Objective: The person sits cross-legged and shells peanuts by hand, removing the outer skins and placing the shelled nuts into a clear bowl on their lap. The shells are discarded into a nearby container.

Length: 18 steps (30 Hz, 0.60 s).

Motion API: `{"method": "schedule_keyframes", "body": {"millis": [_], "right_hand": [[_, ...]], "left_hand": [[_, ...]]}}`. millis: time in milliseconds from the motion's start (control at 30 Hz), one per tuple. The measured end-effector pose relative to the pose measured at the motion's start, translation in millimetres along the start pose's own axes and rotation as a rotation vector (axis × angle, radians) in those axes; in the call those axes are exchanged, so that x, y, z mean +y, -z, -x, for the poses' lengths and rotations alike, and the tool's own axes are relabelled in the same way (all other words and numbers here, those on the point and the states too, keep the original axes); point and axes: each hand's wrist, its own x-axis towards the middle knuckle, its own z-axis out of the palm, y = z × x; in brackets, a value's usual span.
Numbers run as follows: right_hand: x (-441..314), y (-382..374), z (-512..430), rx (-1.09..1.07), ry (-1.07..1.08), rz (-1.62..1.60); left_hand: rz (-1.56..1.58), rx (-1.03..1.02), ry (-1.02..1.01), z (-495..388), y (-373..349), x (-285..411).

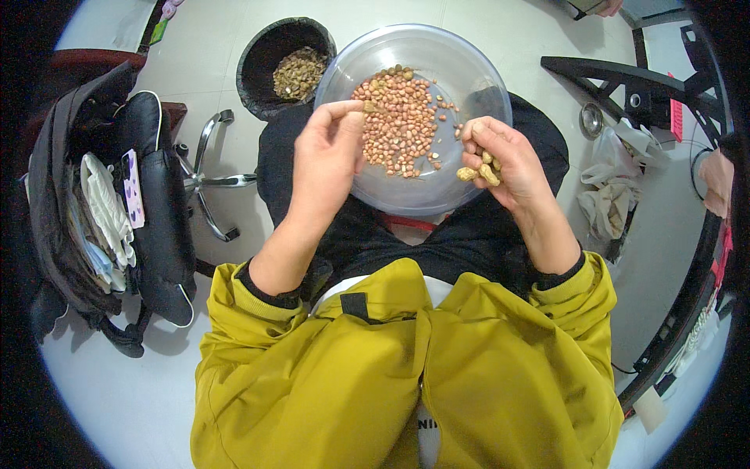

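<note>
On my lap rests a clear plastic basin point(469, 64), holding many shelled peanut kernels point(398, 123) with reddish skins. Over its left side, my left hand point(331, 149) pinches a small tan piece, apparently peanut shell point(370, 106), between thumb and forefinger. My right hand point(507, 155) hangs over the basin's right rim, its fingers curled around several unshelled peanuts point(486, 170). Whether its thumb and forefinger pinch something more is hard to make out. A few darker round bits point(401, 71) lie at the far edge of the kernels.
Beyond my left knee stands a black-lined bin point(252, 76) with peanut shells point(300, 73) inside. To the left is a black office chair point(167, 234) with a chrome base, bearing a bag and a patterned phone case point(133, 187). Plastic bags point(609, 158) and a black frame point(621, 76) sit at right.
</note>
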Motion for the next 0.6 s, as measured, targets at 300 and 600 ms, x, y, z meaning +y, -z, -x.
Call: {"method": "schedule_keyframes", "body": {"millis": [300, 600], "right_hand": [[10, -39, 3, 0.070, 0.588, 0.773], [9, -37, 2, -0.078, 0.183, 0.499]], "left_hand": [[-0.082, -0.183, 0.152, 5, -14, 2], [0.162, -0.223, 0.095, 8, -17, 0]]}}
